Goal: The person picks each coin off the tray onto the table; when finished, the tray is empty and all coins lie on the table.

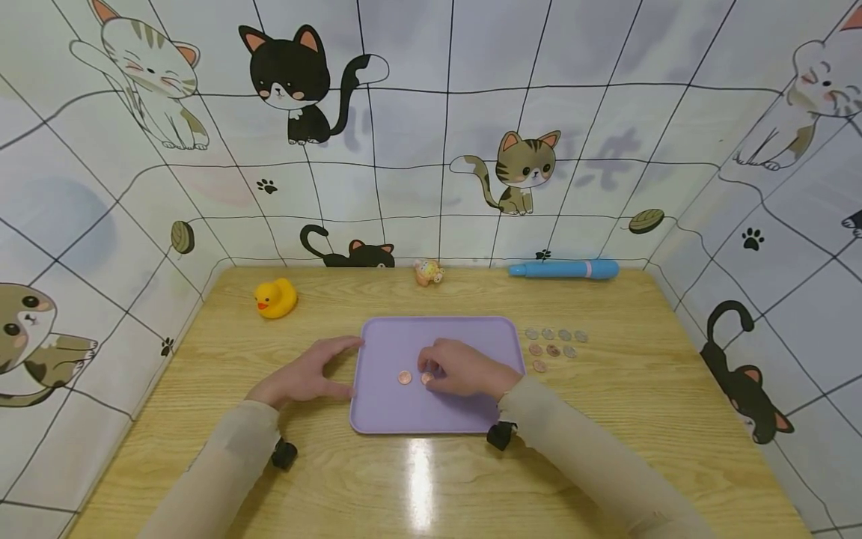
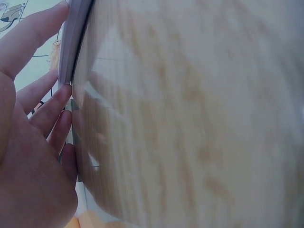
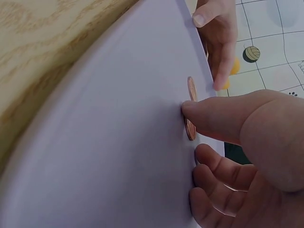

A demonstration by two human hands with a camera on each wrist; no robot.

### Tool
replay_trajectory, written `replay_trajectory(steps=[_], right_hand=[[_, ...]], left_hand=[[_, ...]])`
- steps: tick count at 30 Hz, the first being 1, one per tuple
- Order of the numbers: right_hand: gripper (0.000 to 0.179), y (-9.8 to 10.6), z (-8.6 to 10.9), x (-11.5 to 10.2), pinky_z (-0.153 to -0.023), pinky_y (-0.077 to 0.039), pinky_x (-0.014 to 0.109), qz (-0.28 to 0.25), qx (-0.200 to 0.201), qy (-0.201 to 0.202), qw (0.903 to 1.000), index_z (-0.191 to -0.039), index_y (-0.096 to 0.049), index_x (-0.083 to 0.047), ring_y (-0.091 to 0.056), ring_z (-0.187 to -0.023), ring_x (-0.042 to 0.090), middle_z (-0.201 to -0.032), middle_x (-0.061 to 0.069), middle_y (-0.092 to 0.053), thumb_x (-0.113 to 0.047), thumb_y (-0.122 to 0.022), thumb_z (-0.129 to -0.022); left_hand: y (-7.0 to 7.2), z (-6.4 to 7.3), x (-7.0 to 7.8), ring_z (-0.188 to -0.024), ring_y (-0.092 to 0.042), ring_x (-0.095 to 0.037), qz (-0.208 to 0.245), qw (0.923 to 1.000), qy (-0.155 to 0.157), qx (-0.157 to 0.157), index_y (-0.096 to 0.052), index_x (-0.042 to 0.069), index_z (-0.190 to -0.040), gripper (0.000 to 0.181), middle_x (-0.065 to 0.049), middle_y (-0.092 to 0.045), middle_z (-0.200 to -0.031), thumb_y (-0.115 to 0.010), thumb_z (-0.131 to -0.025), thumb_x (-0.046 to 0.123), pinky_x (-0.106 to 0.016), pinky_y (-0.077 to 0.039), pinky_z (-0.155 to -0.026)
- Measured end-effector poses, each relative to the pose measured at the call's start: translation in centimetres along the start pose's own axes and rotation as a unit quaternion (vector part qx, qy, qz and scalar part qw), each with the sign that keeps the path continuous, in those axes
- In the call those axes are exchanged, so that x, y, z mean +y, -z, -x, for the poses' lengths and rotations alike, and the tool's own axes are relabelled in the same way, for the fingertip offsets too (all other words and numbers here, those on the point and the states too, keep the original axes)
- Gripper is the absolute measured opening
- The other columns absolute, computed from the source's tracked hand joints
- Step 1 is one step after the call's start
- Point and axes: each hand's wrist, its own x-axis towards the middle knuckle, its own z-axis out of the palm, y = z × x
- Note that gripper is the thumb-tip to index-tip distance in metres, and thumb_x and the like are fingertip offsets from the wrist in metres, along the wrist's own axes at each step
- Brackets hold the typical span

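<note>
A lilac tray (image 1: pixel 377 415) lies on the wooden table with two copper coins on it. One copper coin (image 1: pixel 405 377) lies flat on its own, left of the tray's middle. My right hand (image 1: pixel 465 367) reaches over the tray from the right, its thumb and fingers pinching the other copper coin (image 3: pixel 190 128) at the tray's surface. The other fingers of that hand curl against the tray, and the index finger is mostly hidden in the right wrist view. My left hand (image 1: pixel 306 372) touches the tray's left rim with fingers and thumb spread.
Right of the tray, several silver coins (image 1: pixel 564 335) and copper coins (image 1: pixel 539 366) lie in loose rows. Along the back stand a yellow rubber duck (image 1: pixel 276 299), a small figurine (image 1: pixel 428 272) and a blue pen-shaped object (image 1: pixel 564 269). A cat-print cloth (image 1: pixel 411 150) encloses the table.
</note>
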Motion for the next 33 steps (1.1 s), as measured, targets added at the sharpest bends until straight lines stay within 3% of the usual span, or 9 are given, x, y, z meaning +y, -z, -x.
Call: replay_trajectory(steps=[8,23,33], right_hand=[[0.011,-0.1,-0.4,0.2,-0.082,-0.05,0.031,0.001,-0.005,0.007,1.0,-0.106,-0.071,-0.015,-0.058,-0.089,0.013,-0.098,0.0,-0.066,-0.017,-0.076,-0.097],[0.017,-0.3,-0.8,0.0,-0.083,-0.051,0.031,0.004,-0.019,-0.039,0.9991,-0.095,-0.066,-0.016,-0.058,-0.089,0.012,-0.092,-0.004,-0.062,-0.018,-0.083,-0.093],[0.019,-0.3,-1.1,0.1,-0.079,-0.049,0.03,0.015,-0.025,-0.038,0.9988,-0.092,-0.065,-0.017,-0.054,-0.085,0.011,-0.088,-0.005,-0.06,-0.019,-0.083,-0.092]], left_hand=[[0.1,0.0,-0.1,-0.153,-0.027,-0.041,0.004,1.0,0.005,-0.002,-0.041,0.02,-0.162,0.093,-0.013,-0.033,-0.169,-0.089,-0.083,0.037,-0.07,-0.017,-0.123],[0.1,0.0,-0.1,-0.153,-0.026,-0.042,0.0,1.0,0.009,-0.004,-0.041,0.021,-0.162,0.094,-0.012,-0.033,-0.169,-0.088,-0.084,0.04,-0.07,-0.017,-0.123],[0.0,0.0,-0.1,-0.153,-0.027,-0.041,-0.001,1.0,0.005,-0.004,-0.041,0.02,-0.162,0.093,-0.012,-0.034,-0.169,-0.089,-0.084,0.039,-0.069,-0.018,-0.124]])
